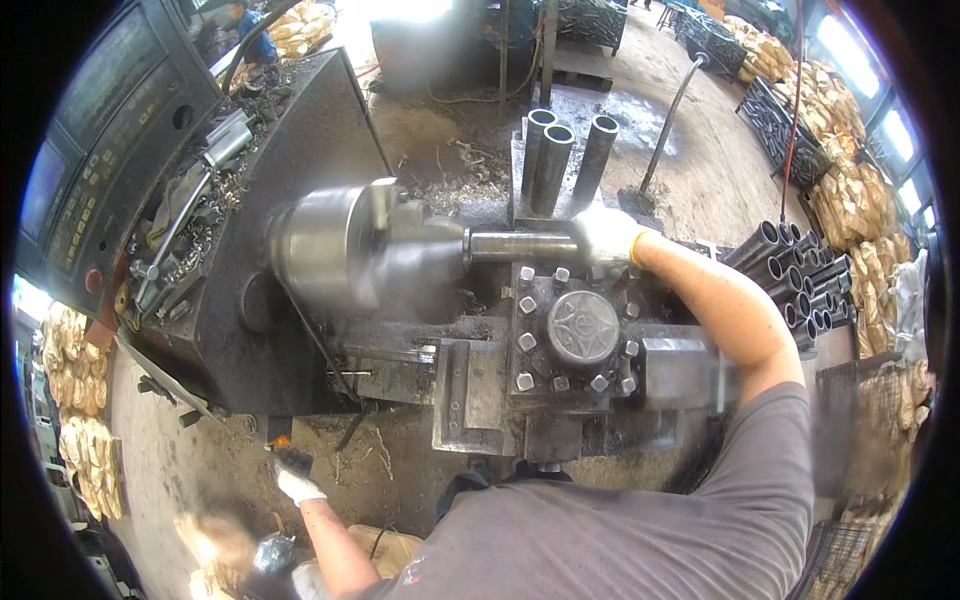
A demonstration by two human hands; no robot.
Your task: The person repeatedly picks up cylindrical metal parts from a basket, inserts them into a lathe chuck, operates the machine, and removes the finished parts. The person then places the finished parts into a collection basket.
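My right hand, in a white glove, is closed over the right end of a metal tube. The tube's left end sits in the lathe chuck, whose jaws are smeared by motion. Just below the tube is the square tool post, with bolts around its top. Low at the left, my left hand wears a white glove with dark fingertips. It reaches toward a small orange part under the machine's housing; its fingers are too dark and small to make out.
Three tubes stand upright behind the tool post. More tubes lie stacked at the right. Metal shavings and tools cover the headstock top, beside the control panel. Wrapped brown bundles line the right wall.
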